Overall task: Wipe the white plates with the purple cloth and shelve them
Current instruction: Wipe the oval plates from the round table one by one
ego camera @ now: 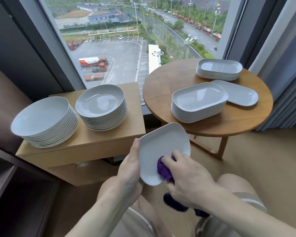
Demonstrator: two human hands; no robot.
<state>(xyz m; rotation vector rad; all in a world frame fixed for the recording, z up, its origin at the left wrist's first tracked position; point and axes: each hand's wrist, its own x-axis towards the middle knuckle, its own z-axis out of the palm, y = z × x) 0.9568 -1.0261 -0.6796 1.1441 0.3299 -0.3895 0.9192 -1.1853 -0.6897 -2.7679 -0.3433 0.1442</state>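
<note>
One plate (162, 147) sits tilted over my lap, my left hand (129, 170) gripping its rim, right fingers (171, 161) pressing the cloth (164, 170) on it; I should sweep right out to the edges.

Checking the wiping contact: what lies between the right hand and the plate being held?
In the head view, the purple cloth lies bunched between the right hand and the white plate, which the left hand holds.

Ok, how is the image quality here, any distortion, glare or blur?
Head view: wide-angle bending bows the window frame; daylight from the window puts soft sheen on the stacked plates, no harsh glare; the held plate, left hand and right hand look sharp.
</note>
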